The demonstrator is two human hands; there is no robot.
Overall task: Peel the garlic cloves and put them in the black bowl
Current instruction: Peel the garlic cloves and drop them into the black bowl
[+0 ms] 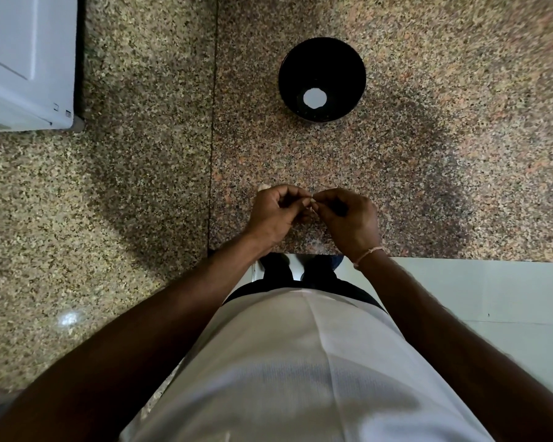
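Observation:
A black bowl (321,78) stands on the speckled granite counter (147,173), far from me, with a bright round reflection low inside it. My left hand (276,213) and my right hand (348,220) meet near the counter's front edge, fingers curled. Between their fingertips they pinch a small pale garlic clove (313,201), mostly hidden by the fingers. Another pale clove (263,187) peeks out just behind my left hand's knuckles on the counter.
A white appliance (26,62) stands at the far left of the counter. A seam (213,122) runs through the granite left of the bowl. Below the counter's front edge at the right is a pale floor (492,298).

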